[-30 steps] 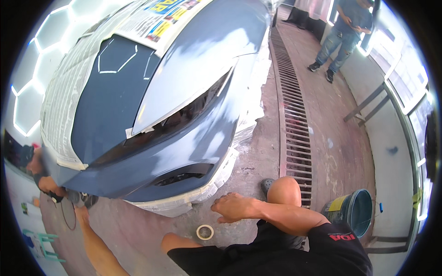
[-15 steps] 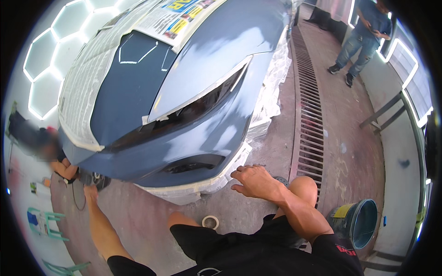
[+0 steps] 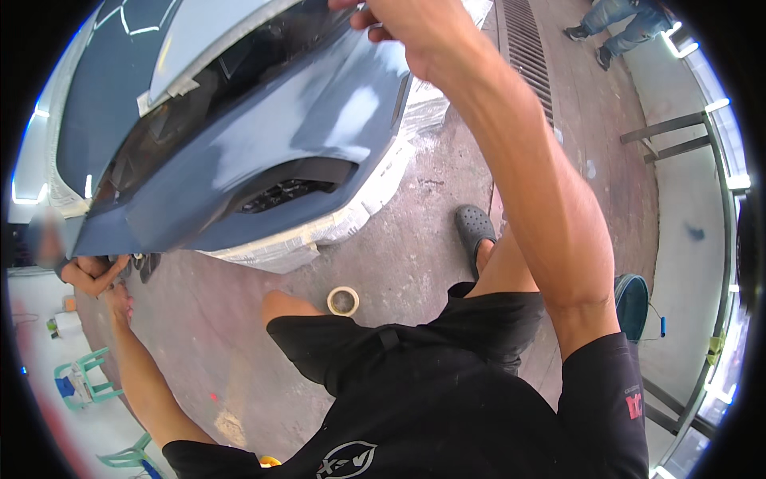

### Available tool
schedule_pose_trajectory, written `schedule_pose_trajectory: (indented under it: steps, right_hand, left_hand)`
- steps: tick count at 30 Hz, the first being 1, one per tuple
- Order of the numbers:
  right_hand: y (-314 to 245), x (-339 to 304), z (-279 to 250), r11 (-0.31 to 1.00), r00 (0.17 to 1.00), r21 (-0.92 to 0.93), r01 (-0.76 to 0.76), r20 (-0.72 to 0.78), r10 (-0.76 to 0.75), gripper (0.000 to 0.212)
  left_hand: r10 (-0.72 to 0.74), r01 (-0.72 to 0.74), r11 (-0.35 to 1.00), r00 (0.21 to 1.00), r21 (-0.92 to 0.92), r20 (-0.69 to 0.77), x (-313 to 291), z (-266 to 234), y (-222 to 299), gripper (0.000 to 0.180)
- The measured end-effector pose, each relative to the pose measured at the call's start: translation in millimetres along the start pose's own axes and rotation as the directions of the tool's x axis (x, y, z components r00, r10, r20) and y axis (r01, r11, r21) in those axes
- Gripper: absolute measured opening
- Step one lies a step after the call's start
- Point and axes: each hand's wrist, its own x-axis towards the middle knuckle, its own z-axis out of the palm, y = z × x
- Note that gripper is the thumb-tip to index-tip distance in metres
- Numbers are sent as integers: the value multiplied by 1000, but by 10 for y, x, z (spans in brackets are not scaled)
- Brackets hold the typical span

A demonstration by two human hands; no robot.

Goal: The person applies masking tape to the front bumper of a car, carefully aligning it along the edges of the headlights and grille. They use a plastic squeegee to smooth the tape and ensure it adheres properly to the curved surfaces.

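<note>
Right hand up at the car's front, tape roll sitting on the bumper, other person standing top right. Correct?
Not quite. The tape roll lies on the floor beside the person's knee, not on the bumper, as the head view shows. The right hand and the standing person are as stated.

Car paint workshop — masked grey car [image 3: 239, 136], floor drain grate [image 3: 531, 56]

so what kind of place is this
Most likely a car body or paint shop. A car in dull grey primer has masking paper taped along its bumper, a tape roll lies on the concrete floor, and a long drain grate runs beside it.
</note>
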Motion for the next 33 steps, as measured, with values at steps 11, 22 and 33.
schedule_pose_trajectory:
  steps: [11, 22, 33]
  right_hand:
    - [189, 287, -40, 987, 988, 86, -135, -60, 141, 42]
    - [292, 380, -91, 970, 977, 125, -210, 70, 202, 40]
    - [191, 316, -24, 953, 961, 128, -275, 73, 267, 32]
  left_hand:
    - [300, -236, 929, 931, 283, -206, 233, 317, -516, 72]
    - [-17, 79, 979, 951, 189, -308, -859, 11, -333, 88]
    - [-257, 31, 852, 894, -523, -366, -132, 145, -1315, 126]
